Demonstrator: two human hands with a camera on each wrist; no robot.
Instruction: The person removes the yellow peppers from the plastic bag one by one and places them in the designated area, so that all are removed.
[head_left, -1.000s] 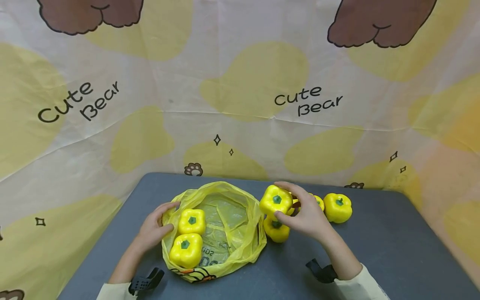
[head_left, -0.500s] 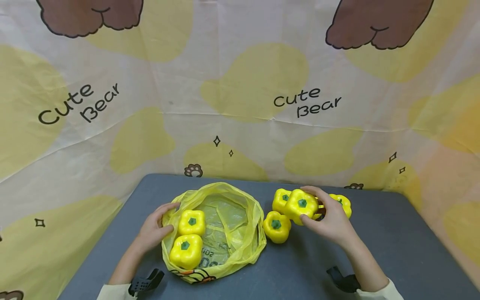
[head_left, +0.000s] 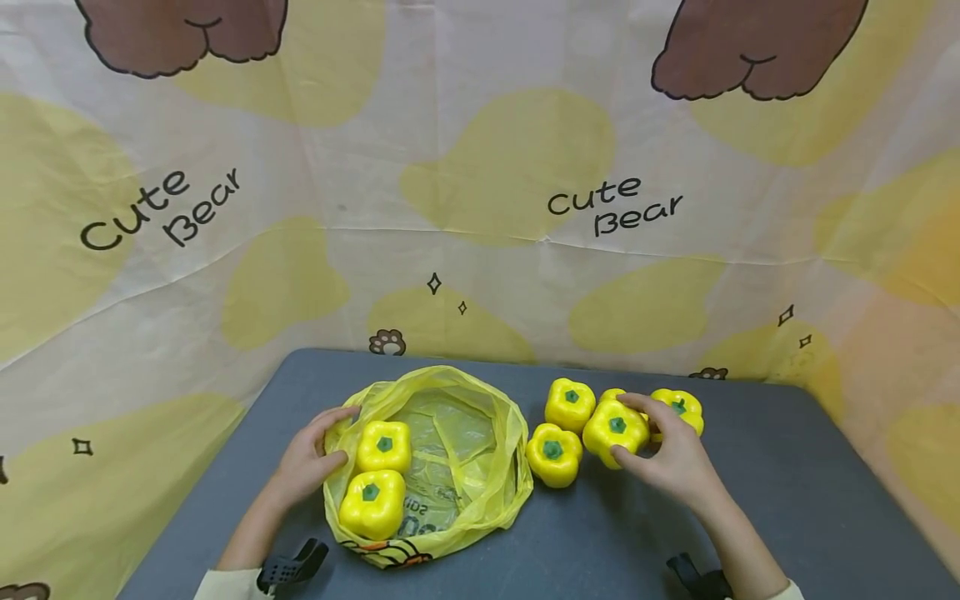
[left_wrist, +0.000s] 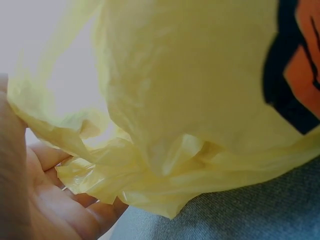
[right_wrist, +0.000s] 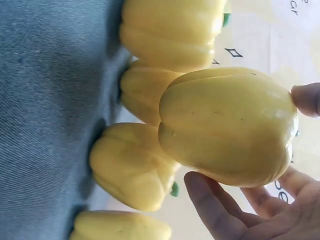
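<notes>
A yellow plastic bag [head_left: 487, 500] stands with its mouth spread wide, two yellow bell peppers [head_left: 384, 447] inside along its left wall. At the left rim my left hand [head_left: 307, 454] holds the bag; in the left wrist view its fingers curl behind the crumpled plastic [left_wrist: 150, 170]. My right hand [head_left: 671, 450] grips another yellow bell pepper [head_left: 615, 427], green stem facing up. In the right wrist view that bell pepper [right_wrist: 227, 125] is raised off the table, with fingertips [right_wrist: 200, 187] touching its sides. The palm is partly out of frame there.
Loose yellow bell peppers stand right of the bag: one near its rim [head_left: 554, 455], one behind that [head_left: 570, 405], one at the far right [head_left: 678, 408], and another [head_left: 611, 395] partly hidden behind the held one. Grey table [head_left: 570, 550]; a printed cloth [head_left: 495, 167] hangs behind.
My right hand has carried the bell pepper rightward, away from the bag's right rim, and slightly lower, in front of the other peppers. The left hand and bag look the same.
</notes>
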